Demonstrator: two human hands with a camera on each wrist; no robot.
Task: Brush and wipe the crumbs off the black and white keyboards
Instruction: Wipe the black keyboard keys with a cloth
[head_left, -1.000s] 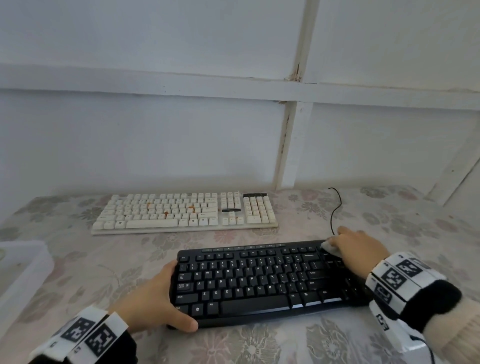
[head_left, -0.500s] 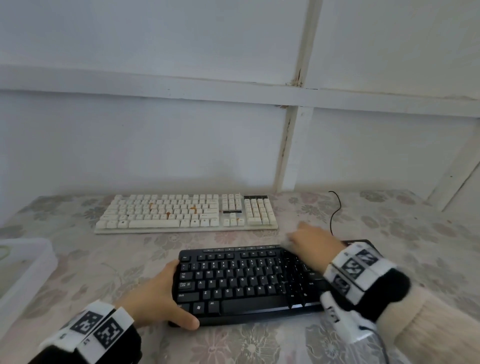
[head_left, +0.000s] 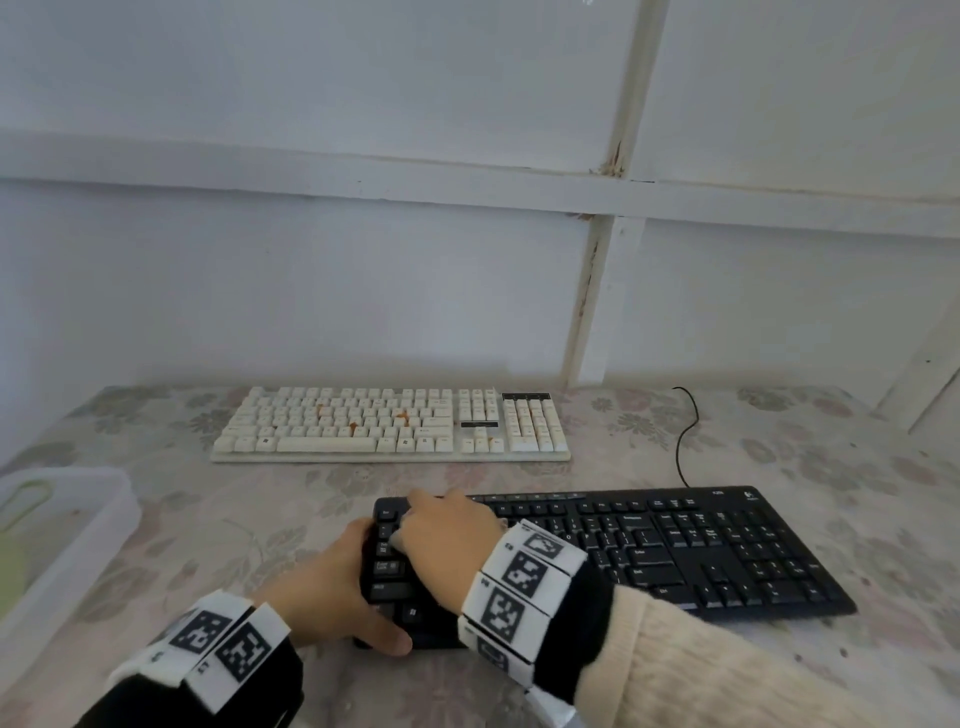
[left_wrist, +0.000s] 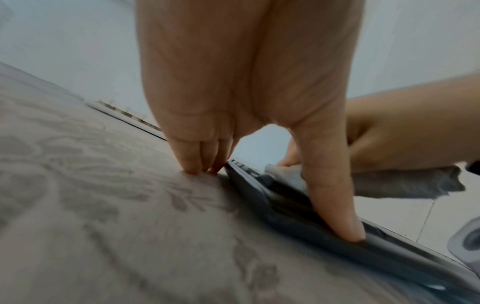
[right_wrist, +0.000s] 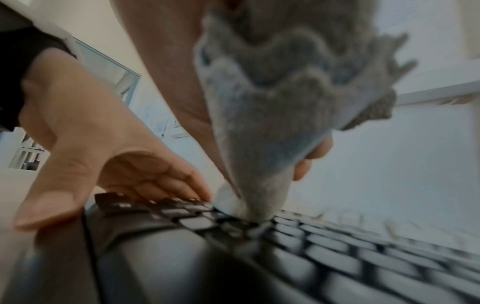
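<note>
Keyboards, two, on a floral-patterned tablecloth. From left to right: translucent plastic bin at the table's left edge, a pale green item inside. White full-size keyboard near the wall, well apart from both hands, orange crumbs scattered on its middle keys. Left hand clasping the left end of the black full-size keyboard, thumb pressed along the near edge, fingertips together on the cloth at the end. Right hand just beside it, over the left-most keys, fingers curled and clamped on a crumpled grey microfibre cloth, the cloth's lower tip touching the keys. Black cable curving from the black keyboard's far edge toward the wall. Marker-printed white bands on both wrists.
</note>
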